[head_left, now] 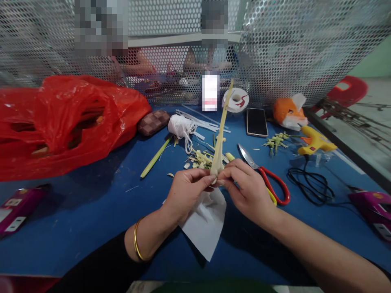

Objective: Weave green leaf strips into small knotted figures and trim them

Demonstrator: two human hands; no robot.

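Stalk [220, 142], pale and tapering, stands nearly upright between your hands at the middle of the worktop [106, 219], its thin tip leaning slightly past 12 o'clock. Your left hand [186, 191] pinches its thick base between thumb and forefinger; your right hand [247, 189] pinches the same spot from the 3 o'clock side, thumb and fingers closed together. Meeting at the base probably steadies the heaviest part, while the long end stands free of your fingers and leaves your view of the grip clear.

A white sheet [204, 232] spreads toward 6 o'clock below your hands; you may have it there to wrap or to catch bits, but I cannot tell whether your fingers hold its upper edge. Scraps [200, 158] lie heaped just beyond your hands, near 12 o'clock, likely pushed there to leave working room.

At 3 o'clock, the scissors [282, 189] point their blades away from you, red handles just beside your right hand, which seems handy for a quick reach. Farther out at 2 o'clock sits the yellow glue gun [317, 140], its cord [308, 185] looped on the near side, perhaps so it cannot snag your wrist. String [181, 126] lies loosely bundled at 11 o'clock, apparently within easy reach.
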